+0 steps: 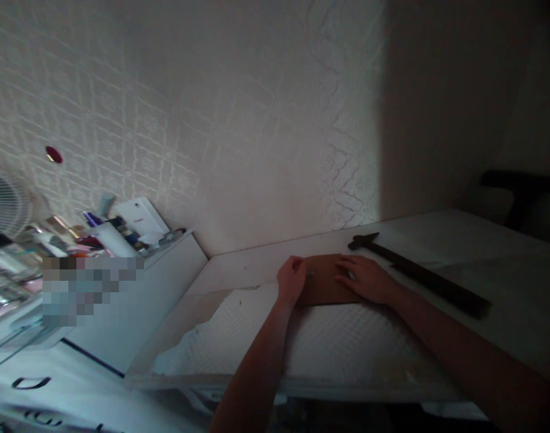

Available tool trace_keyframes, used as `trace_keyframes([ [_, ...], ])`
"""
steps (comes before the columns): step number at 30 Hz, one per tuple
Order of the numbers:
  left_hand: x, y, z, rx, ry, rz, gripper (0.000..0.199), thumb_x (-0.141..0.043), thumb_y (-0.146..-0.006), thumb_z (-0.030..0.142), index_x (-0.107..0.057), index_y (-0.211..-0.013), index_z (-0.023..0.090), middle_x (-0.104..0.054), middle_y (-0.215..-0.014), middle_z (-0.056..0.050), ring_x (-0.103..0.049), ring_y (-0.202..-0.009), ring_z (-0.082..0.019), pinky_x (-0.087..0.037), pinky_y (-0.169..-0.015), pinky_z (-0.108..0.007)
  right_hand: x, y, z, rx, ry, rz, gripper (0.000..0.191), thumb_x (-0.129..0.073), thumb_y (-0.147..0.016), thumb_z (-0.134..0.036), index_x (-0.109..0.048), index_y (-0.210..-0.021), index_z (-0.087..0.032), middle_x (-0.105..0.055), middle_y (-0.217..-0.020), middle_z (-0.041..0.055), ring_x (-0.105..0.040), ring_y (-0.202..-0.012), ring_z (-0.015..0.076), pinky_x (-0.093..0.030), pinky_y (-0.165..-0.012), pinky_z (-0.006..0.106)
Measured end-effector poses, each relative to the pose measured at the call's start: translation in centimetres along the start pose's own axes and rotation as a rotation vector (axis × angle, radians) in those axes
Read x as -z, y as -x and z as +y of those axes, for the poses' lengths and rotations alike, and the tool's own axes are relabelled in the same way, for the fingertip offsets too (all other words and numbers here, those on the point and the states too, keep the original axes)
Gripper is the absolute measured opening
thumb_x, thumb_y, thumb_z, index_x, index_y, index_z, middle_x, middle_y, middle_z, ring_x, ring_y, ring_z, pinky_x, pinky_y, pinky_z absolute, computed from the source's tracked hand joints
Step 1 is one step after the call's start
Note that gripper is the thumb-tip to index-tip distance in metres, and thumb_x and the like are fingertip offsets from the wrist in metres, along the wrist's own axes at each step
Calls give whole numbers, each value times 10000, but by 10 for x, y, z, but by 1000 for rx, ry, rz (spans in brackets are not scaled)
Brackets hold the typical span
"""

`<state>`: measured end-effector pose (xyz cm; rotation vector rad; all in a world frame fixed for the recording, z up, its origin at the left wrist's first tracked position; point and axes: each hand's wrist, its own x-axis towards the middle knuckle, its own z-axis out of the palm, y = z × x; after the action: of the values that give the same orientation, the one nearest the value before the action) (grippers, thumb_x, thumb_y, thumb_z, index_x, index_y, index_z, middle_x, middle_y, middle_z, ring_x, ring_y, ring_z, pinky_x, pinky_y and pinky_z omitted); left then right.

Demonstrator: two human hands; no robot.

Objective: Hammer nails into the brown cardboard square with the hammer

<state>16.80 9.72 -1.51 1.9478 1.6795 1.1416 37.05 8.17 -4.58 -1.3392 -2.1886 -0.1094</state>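
Note:
A brown rectangular piece point(324, 282) lies on a white textured sheet point(248, 337) on the table. At its left edge is my left hand point(293, 278), fingers curled together; whether they pinch something small is too dim to tell. My right hand point(363, 278) rests on the right part of the brown piece with its fingers spread. Behind and to the right of my right hand lies a hammer point(419, 273), its head toward the wall and its handle pointing to the front right.
To the left stands a white cabinet point(148, 300) with bottles, a white box point(142, 218) and other small items on top. A fan point(4, 201) is at the far left. The patterned wall point(257, 150) rises behind the table. A dark chair-like shape point(523, 186) stands at the right.

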Motion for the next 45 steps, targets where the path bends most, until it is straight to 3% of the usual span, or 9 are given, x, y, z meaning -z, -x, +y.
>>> trace_keyframes([
  [7, 26, -20, -16, 166, -397, 113, 280, -420, -811, 254, -605, -1019, 228, -639, -1038, -61, -567, -982, -205, -405, -888, -363, -3, -3, 3, -26, -23, -27, 450, -423, -831, -428, -591, -1124, -130, -563, -1170, 141, -508, -1076, 249, -375, -933, 399],
  [11, 63, -36, -53, 279, -662, 102, 436, -346, -836, 222, -433, -1263, 206, -411, -1352, -106, -357, -1246, -266, -259, -995, -533, -5, -3, 3, -40, -22, -10, 437, -440, -821, -428, -594, -1117, -146, -563, -1171, 135, -510, -1070, 251, -385, -915, 408],
  [13, 82, -42, -77, 295, -747, 18, 466, -305, -846, 192, -367, -1308, 193, -290, -1422, -98, -223, -1317, -272, -215, -1002, -572, -6, -3, 4, -43, -17, -17, 447, -438, -820, -440, -590, -1124, -149, -558, -1177, 134, -504, -1075, 255, -392, -902, 414],
  [17, 106, -47, -108, 295, -760, -156, 424, -280, -874, 231, -420, -1274, 203, -438, -1335, -90, -404, -1223, -223, -332, -980, -400, -7, -3, 4, -47, -18, -2, 438, -438, -818, -437, -588, -1124, -161, -556, -1181, 129, -500, -1074, 260, -394, -891, 430],
  [23, 114, -43, -102, 211, -845, -129, 344, -350, -855, 277, -573, -1116, 260, -553, -1227, -32, -507, -1110, -213, -393, -904, -325, -3, -3, 1, -59, -17, -15, 442, -435, -822, -438, -583, -1128, -154, -555, -1177, 133, -503, -1070, 258, -394, -888, 424],
  [31, 113, -41, -91, 194, -910, -34, 294, -404, -815, 281, -663, -942, 228, -659, -977, -95, -573, -966, -248, -433, -804, -343, -3, -4, 0, -72, -13, -29, 440, -439, -821, -441, -579, -1128, -158, -546, -1192, 127, -495, -1077, 256, -379, -904, 427],
  [35, 102, -46, -83, 196, -747, 41, 248, -458, -797, 293, -666, -914, 224, -671, -961, -74, -595, -929, -230, -443, -787, -326, -4, -5, 0, -77, -7, -42, 451, -438, -820, -454, -581, -1128, -157, -545, -1192, 129, -487, -1084, 265, -383, -895, 430],
  [40, 56, -48, -29, 73, -251, 152, 187, -544, -765, 302, -669, -850, 192, -693, -866, -41, -627, -815, -155, -453, -795, -271, -3, -6, 0, -89, -4, -40, 444, -445, -818, -445, -587, -1120, -152, -548, -1186, 134, -494, -1076, 264, -382, -899, 420],
  [45, 3, -31, 13, -80, 153, -107, 232, -607, -715, 269, -653, -928, 190, -692, -785, -31, -633, -738, -139, -480, -726, -261, -2, -5, 0, -77, -16, -26, 398, -480, -804, -415, -595, -1104, -180, -564, -1164, 121, -509, -1059, 251, -394, -884, 407],
])
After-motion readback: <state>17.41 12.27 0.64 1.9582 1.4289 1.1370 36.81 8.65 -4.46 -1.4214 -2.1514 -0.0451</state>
